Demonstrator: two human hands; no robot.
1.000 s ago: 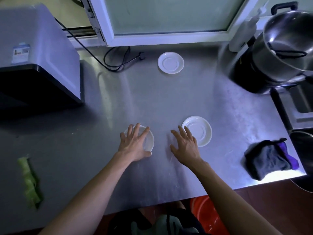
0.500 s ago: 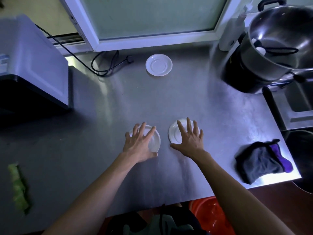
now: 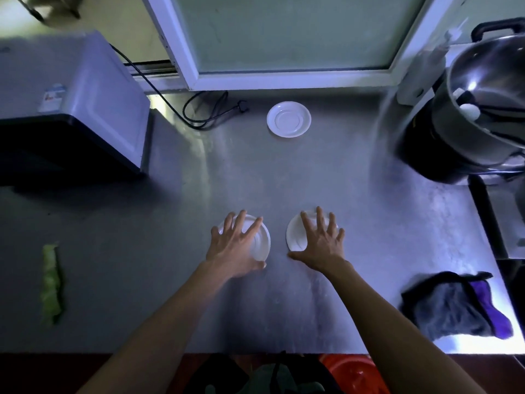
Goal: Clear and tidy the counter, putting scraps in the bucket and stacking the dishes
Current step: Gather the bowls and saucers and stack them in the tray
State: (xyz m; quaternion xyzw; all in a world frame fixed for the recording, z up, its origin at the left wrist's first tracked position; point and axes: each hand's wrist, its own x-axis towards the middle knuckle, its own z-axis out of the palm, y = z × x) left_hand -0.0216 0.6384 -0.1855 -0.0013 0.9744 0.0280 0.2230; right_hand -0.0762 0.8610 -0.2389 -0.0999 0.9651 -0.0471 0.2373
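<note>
No text can be read. A small sticker (image 3: 51,98) sits on top of the grey appliance (image 3: 71,109) at the far left of the bench, with blue and red marks too blurred to make out.

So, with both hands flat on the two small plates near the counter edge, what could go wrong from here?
1. The left hand and right hand only press on their plates. On the smooth steel counter these may slide and knock together.
2. Pulled toward the near edge, a plate could drop.
3. The third plate sits far back, and the green scrap far left; either may be forgotten.
</note>
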